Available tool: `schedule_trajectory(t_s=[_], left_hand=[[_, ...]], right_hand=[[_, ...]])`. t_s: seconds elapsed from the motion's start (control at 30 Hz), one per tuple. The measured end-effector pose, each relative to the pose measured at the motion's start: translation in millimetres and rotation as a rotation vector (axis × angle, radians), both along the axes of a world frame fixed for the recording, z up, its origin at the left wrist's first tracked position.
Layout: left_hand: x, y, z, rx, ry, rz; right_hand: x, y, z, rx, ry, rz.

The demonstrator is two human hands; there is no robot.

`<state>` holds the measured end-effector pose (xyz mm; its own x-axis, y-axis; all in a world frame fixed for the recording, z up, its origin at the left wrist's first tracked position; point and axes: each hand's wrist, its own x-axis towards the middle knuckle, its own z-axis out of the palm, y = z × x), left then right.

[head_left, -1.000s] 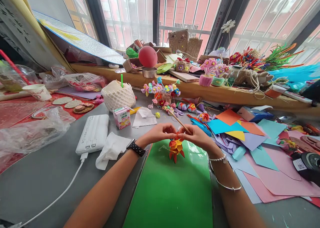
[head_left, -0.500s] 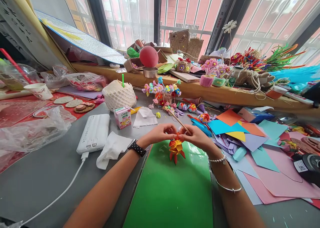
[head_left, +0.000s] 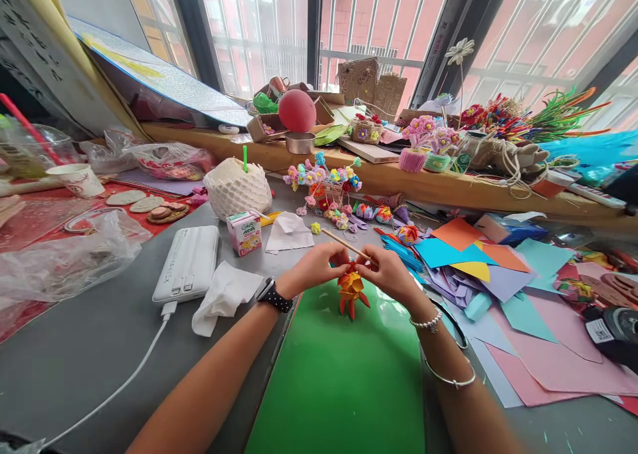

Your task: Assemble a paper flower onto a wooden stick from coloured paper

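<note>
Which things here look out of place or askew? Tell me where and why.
Right of the green mat, coloured paper sheets overlap at mixed angles, looking untidy. Left of the mat, a crumpled tissue lies beside the power bank, like stray litter. I see no spill.

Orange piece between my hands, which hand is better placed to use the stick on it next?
The right hand, probably: it holds the stick and is close at the top of the orange piece. The left hand, opposite, holds no stick, so it seems better for steadying.
</note>
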<state>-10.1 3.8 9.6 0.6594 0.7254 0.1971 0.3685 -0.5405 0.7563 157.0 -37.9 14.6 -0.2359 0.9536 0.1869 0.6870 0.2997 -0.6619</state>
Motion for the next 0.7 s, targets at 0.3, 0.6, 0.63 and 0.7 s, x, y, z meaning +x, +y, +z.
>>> schedule_trajectory(t_s=[0.3,0.6,0.63,0.7], left_hand=[[2,6,-2.2,-0.201,-0.261,0.131],[7,1,-5.6,-0.732,-0.438,-0.076],[8,1,-7.9,-0.720,-0.464,-0.076],[10,1,-12.1,-0.698,-0.482,-0.092]], right_hand=[[-1,0,-2,0.193,0.023,-0.152],[-1,-2,-2,0.329,0.082,-0.362],[-2,-3,-2,0.339,0.089,-0.378],[-3,-3,-1,0.350,0.114,-0.399]])
